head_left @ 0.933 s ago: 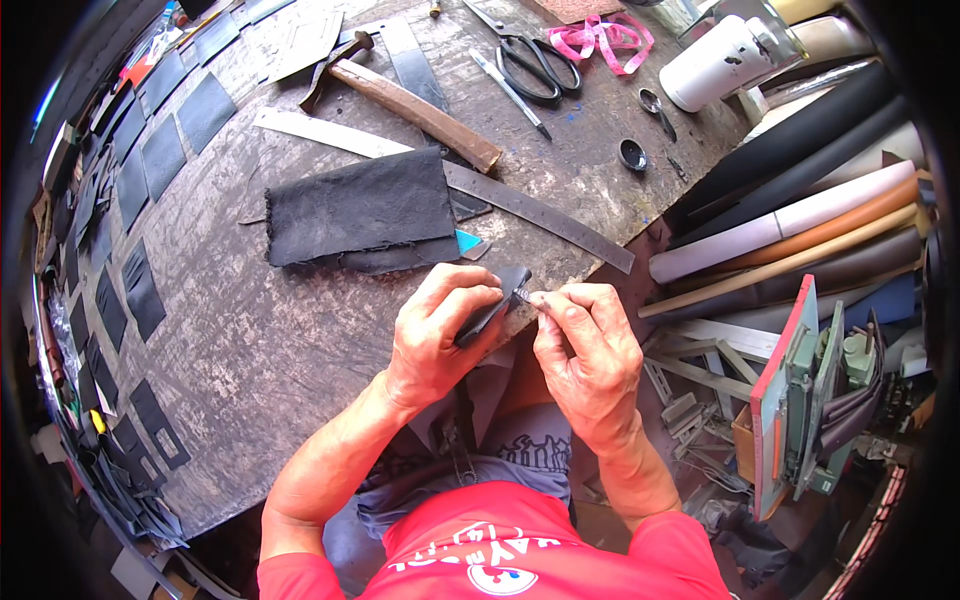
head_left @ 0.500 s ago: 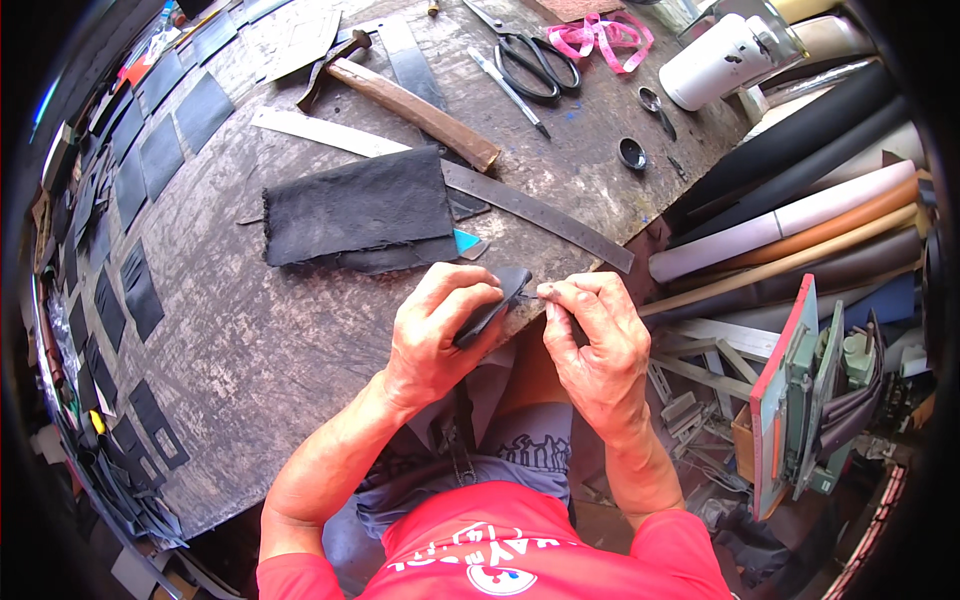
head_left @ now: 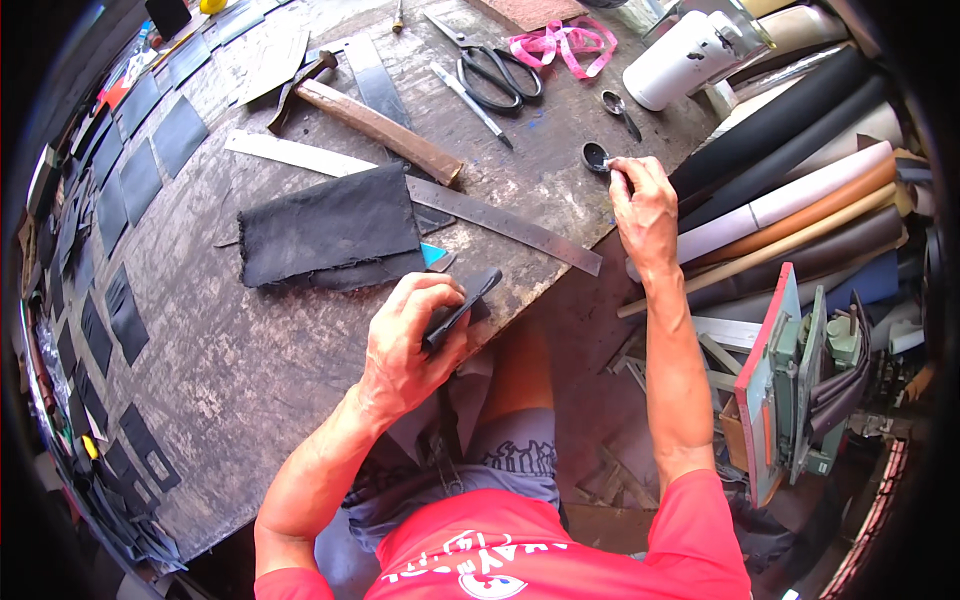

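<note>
At the table's front edge, my left hand (head_left: 408,335) is closed round a small folded piece of black leather (head_left: 474,300), its edge turned up and to the right. My right hand (head_left: 646,205) reaches out over the table's right edge, thumb and fingers pinched together at the rim of a small round black cup (head_left: 594,155). Whatever those fingertips hold is too small to make out. Just beyond my left hand lies a frayed black cloth-like sheet (head_left: 330,225), partly covering a metal ruler (head_left: 510,222). A blue-tipped blade (head_left: 434,255) pokes out beside the sheet.
A hammer (head_left: 385,130), black scissors (head_left: 495,75), a pen (head_left: 470,103), a small spoon (head_left: 620,110), pink tape (head_left: 565,45) and a white canister (head_left: 670,65) occupy the far side. Leather pieces (head_left: 140,183) line the left. Material rolls (head_left: 790,205) lean at right.
My right hand has left the leather piece and moved up and right to the small black cup. My left hand still grips the leather. The whole view has shifted slightly.
</note>
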`<state>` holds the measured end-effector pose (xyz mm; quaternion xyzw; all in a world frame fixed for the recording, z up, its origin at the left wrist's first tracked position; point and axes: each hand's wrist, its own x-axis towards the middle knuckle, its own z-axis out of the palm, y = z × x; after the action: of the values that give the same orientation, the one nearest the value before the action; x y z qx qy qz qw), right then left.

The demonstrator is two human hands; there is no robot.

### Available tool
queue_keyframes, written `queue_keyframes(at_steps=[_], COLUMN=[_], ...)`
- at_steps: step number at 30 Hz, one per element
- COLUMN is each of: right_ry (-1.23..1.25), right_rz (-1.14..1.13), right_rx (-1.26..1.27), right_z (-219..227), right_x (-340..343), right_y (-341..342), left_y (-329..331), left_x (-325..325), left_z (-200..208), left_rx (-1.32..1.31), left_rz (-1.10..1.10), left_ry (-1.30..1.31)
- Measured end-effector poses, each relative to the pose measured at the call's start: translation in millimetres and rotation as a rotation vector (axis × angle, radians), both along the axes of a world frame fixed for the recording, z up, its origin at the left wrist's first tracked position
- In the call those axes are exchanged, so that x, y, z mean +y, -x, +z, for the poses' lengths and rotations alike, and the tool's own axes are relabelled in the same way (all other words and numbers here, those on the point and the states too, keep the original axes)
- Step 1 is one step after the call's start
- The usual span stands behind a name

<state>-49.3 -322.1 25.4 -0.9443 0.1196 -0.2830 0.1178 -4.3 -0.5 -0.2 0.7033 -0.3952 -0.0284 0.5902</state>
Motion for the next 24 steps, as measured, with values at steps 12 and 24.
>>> queue_keyframes(at_steps=[12, 24], right_ry=[-0.468, -0.436], right_rz=[0.033, 0.207], right_rx=[-0.073, -0.013], right_z=[31.3, 34.3], right_x=[115.1, 148.4], right_y=[51.2, 49.4], left_y=[0.3, 0.9], left_x=[2.0, 1.7], left_z=[-2.4, -1.5], left_rx=[-0.052, -0.092], left_rz=[0.024, 0.011], left_ry=[0.024, 0.0])
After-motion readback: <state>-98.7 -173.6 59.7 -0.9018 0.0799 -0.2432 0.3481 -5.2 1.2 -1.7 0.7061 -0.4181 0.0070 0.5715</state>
